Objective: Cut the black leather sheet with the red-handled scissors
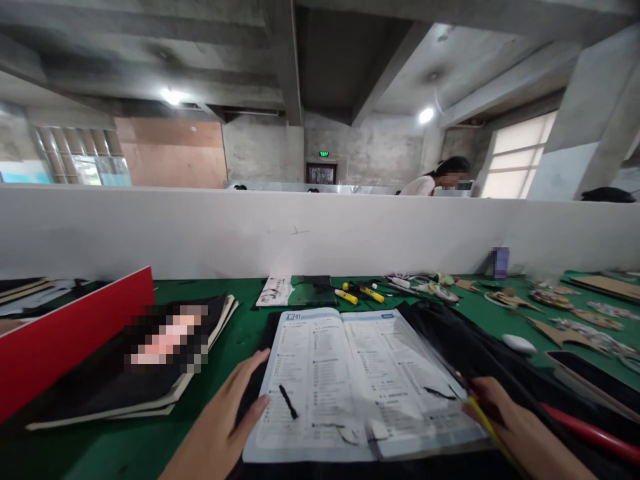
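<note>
- An open book (350,380) lies flat on the green table (240,333), close to the person's near edge; everything below is placed from this book.
- The left hand (225,420) rests at the book's left edge, fingers spread and flat, tips touching the left page. It grips nothing; judging by the pose, it presses the page down so the book keeps from sliding or closing.
- The right hand (515,427) sits at the book's lower right corner, fingers curled shut around a yellow pencil (483,420). The pencil's upper end points toward the right page, whose surface is covered by a shiny clear sheet (400,393); the tip seems to lie just at that sheet's right border.
- So the book lies between the two hands: one pinning it, the other holding the tool beside it.
- Dark strokes (289,402) show on the left page, near the left fingertips.
- Left of the book lies a stack of dark-covered books (150,380), and beyond those a red board (65,333).
- Behind the book, toward the white partition (320,230), lie yellow glue sticks (346,297).
- Right of the book lie a red pen (590,433), a white eraser-like lump (519,343) and cardboard cut-outs (555,330).
- Another person's head (450,175) shows beyond the partition.
</note>
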A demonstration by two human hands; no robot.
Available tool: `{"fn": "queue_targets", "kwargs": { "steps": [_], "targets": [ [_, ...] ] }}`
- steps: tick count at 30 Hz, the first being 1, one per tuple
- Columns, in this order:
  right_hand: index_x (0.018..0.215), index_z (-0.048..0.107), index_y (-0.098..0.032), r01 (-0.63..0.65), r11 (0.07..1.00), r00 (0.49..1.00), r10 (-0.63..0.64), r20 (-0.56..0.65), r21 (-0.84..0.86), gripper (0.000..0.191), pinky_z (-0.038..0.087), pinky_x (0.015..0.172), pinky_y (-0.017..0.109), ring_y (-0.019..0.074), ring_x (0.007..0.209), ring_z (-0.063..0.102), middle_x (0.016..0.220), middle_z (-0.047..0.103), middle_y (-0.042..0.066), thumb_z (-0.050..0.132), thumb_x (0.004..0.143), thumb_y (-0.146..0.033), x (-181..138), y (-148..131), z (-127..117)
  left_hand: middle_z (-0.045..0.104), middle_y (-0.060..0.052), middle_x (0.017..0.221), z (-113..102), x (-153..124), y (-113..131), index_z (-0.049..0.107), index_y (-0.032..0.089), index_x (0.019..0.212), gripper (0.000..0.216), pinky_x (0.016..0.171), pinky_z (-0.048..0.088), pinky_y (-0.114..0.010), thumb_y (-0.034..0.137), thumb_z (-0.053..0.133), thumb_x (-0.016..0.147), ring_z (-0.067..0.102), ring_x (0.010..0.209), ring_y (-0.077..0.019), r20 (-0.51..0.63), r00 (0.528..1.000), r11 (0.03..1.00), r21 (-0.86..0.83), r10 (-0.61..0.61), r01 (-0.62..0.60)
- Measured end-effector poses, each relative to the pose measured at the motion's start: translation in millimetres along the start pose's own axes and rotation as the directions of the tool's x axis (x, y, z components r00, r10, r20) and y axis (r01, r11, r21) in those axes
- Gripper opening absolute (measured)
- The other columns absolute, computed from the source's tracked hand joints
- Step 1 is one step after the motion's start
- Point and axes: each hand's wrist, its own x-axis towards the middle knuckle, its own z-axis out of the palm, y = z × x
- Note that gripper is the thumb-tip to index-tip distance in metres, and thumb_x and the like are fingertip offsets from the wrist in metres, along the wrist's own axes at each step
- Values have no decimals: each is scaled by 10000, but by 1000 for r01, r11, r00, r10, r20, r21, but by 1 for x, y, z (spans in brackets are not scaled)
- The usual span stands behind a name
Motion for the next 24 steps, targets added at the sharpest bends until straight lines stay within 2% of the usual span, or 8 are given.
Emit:
{"fn": "queue_targets", "kwargs": {
  "steps": [3, 5, 9, 13, 17, 21, 24],
  "targets": [
    [1039, 533, -252, 134, 989, 991, -134, 3, -57, 368, 521, 866, 367, 286, 985, 670, 1067, 710, 115, 557, 759, -489, -3, 10, 19, 287, -50, 1530, 21, 17, -29, 218, 278, 1488, 646, 1116, 274, -542, 536, 411, 928, 301, 1396, -295, 270, 963, 989, 143, -13, -26],
    [1053, 553, -228, 156, 985, 988, -156, 8, -75, 424, 514, 893, 387, 308, 1018, 659, 1109, 695, 144, 576, 708, -474, -5, 17, 24, 251, -23, 1525, 30, 17, -42, 220, 321, 1462, 650, 1119, 183, -610, 616, 390, 908, 239, 1409, -314, 352, 935, 973, 223, -30, -53],
    [1070, 514, -250, 116, 992, 993, -115, 29, -40, 402, 507, 872, 385, 307, 1001, 665, 1075, 707, 129, 529, 758, -504, 9, 21, 19, 226, -46, 1518, 30, 10, -43, 231, 299, 1431, 694, 1118, 115, -637, 706, 338, 879, 219, 1411, -323, 362, 931, 959, 276, -42, -64],
    [900, 457, -294, 84, 996, 994, -81, 79, -38, 266, 518, 713, 365, 306, 809, 702, 864, 741, 90, 474, 790, -535, 40, 24, 2, 218, -74, 1512, 24, 10, -37, 264, 267, 1415, 782, 1113, 46, -653, 777, 333, 825, 215, 1409, -344, 389, 914, 942, 334, -112, -27],
    [839, 416, -291, 60, 995, 995, -54, 80, -76, 292, 492, 655, 384, 328, 706, 692, 748, 724, 95, 487, 757, -561, 63, 29, -10, 235, -58, 1515, 21, 9, -40, 279, 270, 1414, 817, 1116, 53, -652, 797, 359, 795, 173, 1417, -353, 372, 920, 944, 330, -120, -10],
    [890, 409, -276, 66, 993, 998, -64, 29, -100, 338, 474, 708, 387, 337, 790, 687, 847, 723, 128, 503, 764, -576, 75, 22, -13, 279, -86, 1505, 17, 16, -39, 359, 262, 1405, 814, 1092, 96, -678, 800, 355, 795, 177, 1412, -372, 386, 907, 944, 329, -166, 33],
    [959, 399, -276, 110, 990, 994, -110, 15, -92, 334, 468, 730, 344, 294, 836, 680, 920, 711, 101, 475, 817, -569, 82, 4, -1, 263, -112, 1516, 16, 29, -27, 373, 204, 1420, 755, 1108, 142, -633, 719, 321, 871, 179, 1419, -348, 347, 927, 950, 310, -146, 34]
  ]
}}
